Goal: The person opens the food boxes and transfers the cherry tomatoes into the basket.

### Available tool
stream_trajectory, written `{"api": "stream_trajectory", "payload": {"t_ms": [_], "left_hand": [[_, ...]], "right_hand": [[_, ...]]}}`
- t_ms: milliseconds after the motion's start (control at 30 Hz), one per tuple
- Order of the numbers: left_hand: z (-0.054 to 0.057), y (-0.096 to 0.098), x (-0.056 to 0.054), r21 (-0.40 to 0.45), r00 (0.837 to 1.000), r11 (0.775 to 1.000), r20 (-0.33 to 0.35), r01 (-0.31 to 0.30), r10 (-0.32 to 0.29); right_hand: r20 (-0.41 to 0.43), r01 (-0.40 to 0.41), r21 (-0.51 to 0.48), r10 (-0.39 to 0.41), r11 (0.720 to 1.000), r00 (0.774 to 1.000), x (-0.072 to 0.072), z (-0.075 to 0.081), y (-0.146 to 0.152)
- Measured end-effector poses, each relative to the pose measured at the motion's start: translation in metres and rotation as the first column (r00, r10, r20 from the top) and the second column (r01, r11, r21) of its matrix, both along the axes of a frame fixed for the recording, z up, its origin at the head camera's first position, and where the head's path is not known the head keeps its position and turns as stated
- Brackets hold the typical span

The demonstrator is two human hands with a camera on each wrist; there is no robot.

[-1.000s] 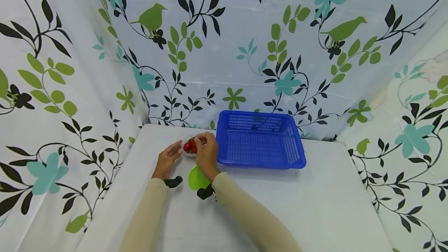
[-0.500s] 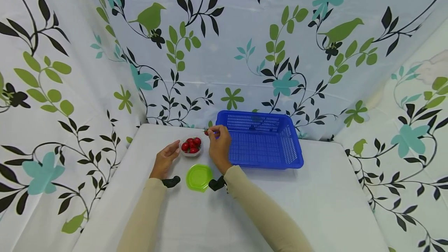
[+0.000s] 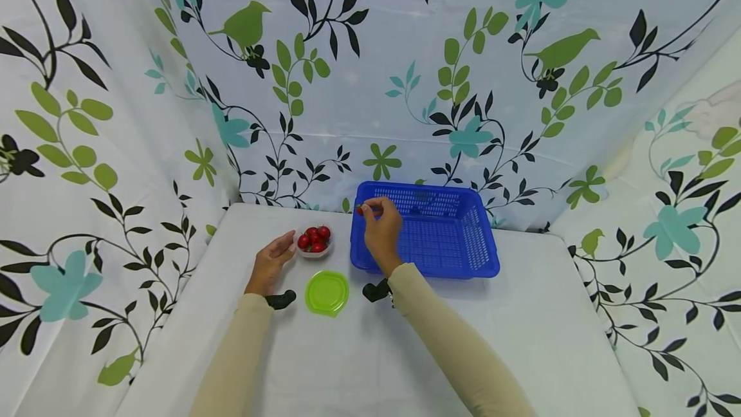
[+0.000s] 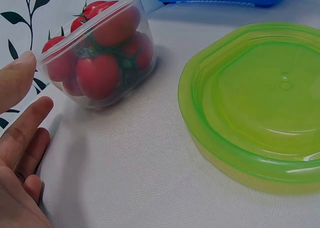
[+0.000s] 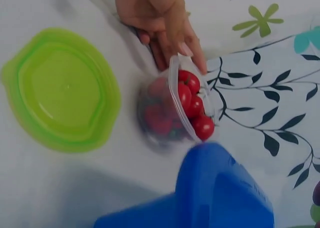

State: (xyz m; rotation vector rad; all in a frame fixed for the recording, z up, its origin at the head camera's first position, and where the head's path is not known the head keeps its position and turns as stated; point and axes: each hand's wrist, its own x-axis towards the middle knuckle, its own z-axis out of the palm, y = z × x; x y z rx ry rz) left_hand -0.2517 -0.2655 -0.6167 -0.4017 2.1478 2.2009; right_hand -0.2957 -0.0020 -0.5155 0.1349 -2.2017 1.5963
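Observation:
A clear plastic container (image 3: 314, 253) full of red cherry tomatoes (image 4: 97, 77) stands on the white table. Beside its left wall is my left hand (image 3: 271, 262), with relaxed fingers; the thumb tip lies at the rim, and whether it presses there I cannot tell. Over the left side of the blue basket (image 3: 425, 270), my right hand (image 3: 384, 230) pinches one small red cherry tomato (image 3: 360, 210) between thumb and fingertips. Only the edge of a dark red thing at the right border hints at that tomato in the right wrist view.
A translucent green lid (image 3: 327, 293) lies flat on the table in front of the container. The perforated basket stands at the back, to the right of the container. Behind it hangs a patterned curtain (image 3: 347, 82) with leaves and birds.
My right hand has lifted a cherry tomato out of the container and moved right, to above the basket's left side. The left hand stays by the container.

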Motion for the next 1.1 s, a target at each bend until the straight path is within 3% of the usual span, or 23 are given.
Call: {"api": "stream_trajectory", "payload": {"t_ms": [400, 667, 900, 1100], "left_hand": [[-0.002, -0.003, -0.002, 0.026, 1.0, 1.0, 0.007, 0.006, -0.007], [-0.004, -0.003, -0.005, 0.037, 1.0, 0.999, 0.016, 0.007, -0.008], [0.001, 0.001, -0.001, 0.007, 1.0, 1.0, 0.008, 0.002, -0.002], [-0.001, 0.001, -0.001, 0.008, 1.0, 1.0, 0.009, -0.006, 0.006]], "right_hand": [[0.06, 0.015, 0.027, -0.016, 1.0, 0.998, -0.013, -0.003, 0.03], [0.163, -0.002, 0.035, -0.004, 0.999, 0.987, -0.021, -0.008, 0.044], [0.274, -0.035, 0.071, 0.015, 0.997, 0.962, -0.031, -0.012, 0.052], [0.356, -0.074, 0.072, 0.044, 0.995, 0.933, -0.036, -0.009, 0.056]]}}
